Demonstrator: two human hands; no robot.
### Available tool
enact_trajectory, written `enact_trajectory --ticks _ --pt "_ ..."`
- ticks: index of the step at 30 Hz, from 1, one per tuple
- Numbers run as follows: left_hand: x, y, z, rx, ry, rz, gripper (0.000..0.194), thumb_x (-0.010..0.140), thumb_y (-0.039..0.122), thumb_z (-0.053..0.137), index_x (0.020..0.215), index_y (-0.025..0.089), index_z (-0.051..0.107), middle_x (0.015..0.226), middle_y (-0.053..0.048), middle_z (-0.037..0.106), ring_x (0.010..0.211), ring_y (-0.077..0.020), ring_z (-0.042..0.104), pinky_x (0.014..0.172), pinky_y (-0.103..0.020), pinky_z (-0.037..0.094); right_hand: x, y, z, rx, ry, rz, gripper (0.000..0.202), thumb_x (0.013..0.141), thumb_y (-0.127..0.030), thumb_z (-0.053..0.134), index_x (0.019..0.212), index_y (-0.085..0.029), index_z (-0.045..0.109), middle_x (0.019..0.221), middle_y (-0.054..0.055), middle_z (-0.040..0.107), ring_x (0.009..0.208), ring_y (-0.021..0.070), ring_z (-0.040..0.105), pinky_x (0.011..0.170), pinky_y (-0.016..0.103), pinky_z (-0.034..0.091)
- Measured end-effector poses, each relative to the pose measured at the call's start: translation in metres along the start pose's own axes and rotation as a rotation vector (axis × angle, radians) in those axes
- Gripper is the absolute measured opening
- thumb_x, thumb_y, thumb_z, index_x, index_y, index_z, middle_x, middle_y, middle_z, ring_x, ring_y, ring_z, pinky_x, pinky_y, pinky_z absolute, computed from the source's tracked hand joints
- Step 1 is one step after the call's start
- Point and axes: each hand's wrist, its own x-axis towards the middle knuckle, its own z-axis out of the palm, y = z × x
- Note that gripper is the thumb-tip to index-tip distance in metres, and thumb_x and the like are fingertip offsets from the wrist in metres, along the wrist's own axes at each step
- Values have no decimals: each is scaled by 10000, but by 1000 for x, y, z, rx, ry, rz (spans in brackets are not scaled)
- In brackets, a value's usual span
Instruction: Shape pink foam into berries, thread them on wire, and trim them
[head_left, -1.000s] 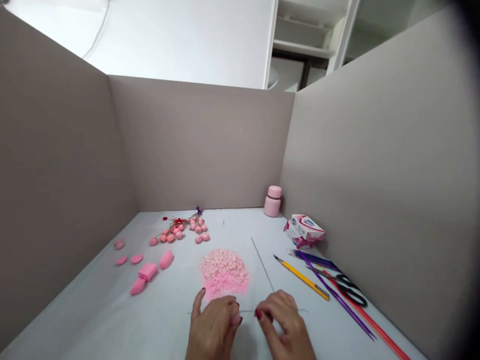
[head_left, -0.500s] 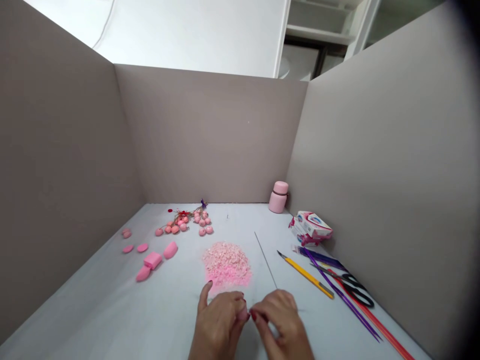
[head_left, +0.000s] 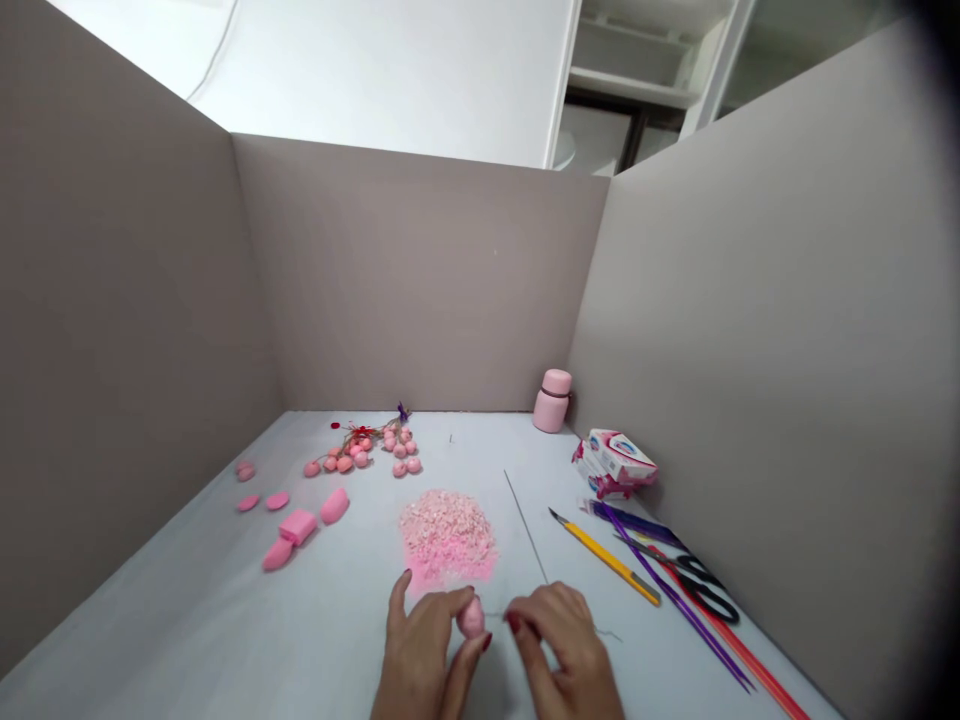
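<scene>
The bench (head_left: pixel 150 640) spreads under everything, and the heap of pink crumbs (head_left: pixel 448 535) near its middle is your landmark; both of your hands are on your side of that heap, close to it.

Your left hand (head_left: pixel 424 640) is just in front of the heap, back of the hand up, one finger raised toward the crumbs; its grip is narrow, closed on a pink ball between a fingertip on top and the thumb below. Your right hand (head_left: pixel 562 630) is in front of the heap and off to its right, knuckles arched and wrist toward you; its grip is pinched together at the fingertips, on a thin wire.

The pink ball (head_left: pixel 472 618) is just in front of the heap's right half, and looks a little taller than it is wide; its right side faces your right fingertips, across a small gap.

The thin wire (head_left: pixel 493 614) spans that gap, its long axis running nearly level from left to right, crosswise to the line from you to the heap; a thin length showing past your right hand, farther right of the heap, seems to be its other end; the left end meets or almost meets the ball, and you cannot tell from here whether it has gone in.
</scene>
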Motion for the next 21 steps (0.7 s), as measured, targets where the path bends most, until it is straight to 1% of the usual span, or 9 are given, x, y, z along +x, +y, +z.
enact_trajectory --ticks 1,4,6,8,11,13,16,19,21 --pt "0 0 1 1 3 5 166 877 235 395 1001 215 502 734 2 684 680 -156 638 1016 -428 154 0 0 0 -3 -29 -21 124 850 -104 449 817 -207 509 664 -1 530 633 176 499 641 331 355" --pt "1 1 4 21 31 -11 185 886 269 378 996 232 522 713 20 681 663 -154 624 1009 -436 149 -1 -1 3 -28 19 -6 117 850 -105 449 816 -202 506 664 2 529 632 177 495 646 335 348" --pt "1 3 7 50 35 -17 185 894 267 366 955 242 539 705 31 686 647 -149 616 1005 -441 150 -2 -2 5 -43 6 -30 126 845 -107 449 791 -203 509 651 0 523 624 176 492 639 331 345" --pt "0 5 11 63 28 -9 217 911 267 319 936 238 532 693 32 679 619 -143 605 984 -438 200 -3 -3 7 -56 -57 -62 142 841 -106 444 765 -203 514 636 -2 515 619 175 495 640 329 348" --pt "-3 8 14 51 17 -8 263 917 341 256 966 225 487 669 26 648 616 -150 604 945 -438 272 -4 -5 8 -68 -87 -29 159 852 -116 422 759 -197 522 642 4 519 626 175 505 640 326 358" --pt "-3 9 14 43 5 -16 248 914 355 260 918 231 474 620 43 619 584 -145 597 934 -441 287 -4 -5 7 -62 -107 -14 171 860 -131 413 751 -198 527 643 5 522 625 175 510 626 320 364" --pt "-1 6 8 54 0 -14 193 908 297 311 864 232 488 579 69 590 514 -121 565 919 -430 297 -3 -2 3 -46 -100 2 160 860 -141 427 755 -203 532 644 3 533 626 176 517 631 321 373" --pt "1 1 3 102 33 -2 193 901 291 346 955 214 515 738 3 666 675 -155 625 917 -432 291 -2 2 0 -41 29 80 123 861 -152 456 777 -207 527 647 0 545 628 179 518 639 324 379" --pt "1 -1 4 149 58 -1 212 907 271 331 988 204 515 852 -47 690 819 -187 635 912 -430 294 -2 2 -1 -36 56 100 114 862 -152 460 783 -208 522 645 0 543 625 179 517 625 320 380"
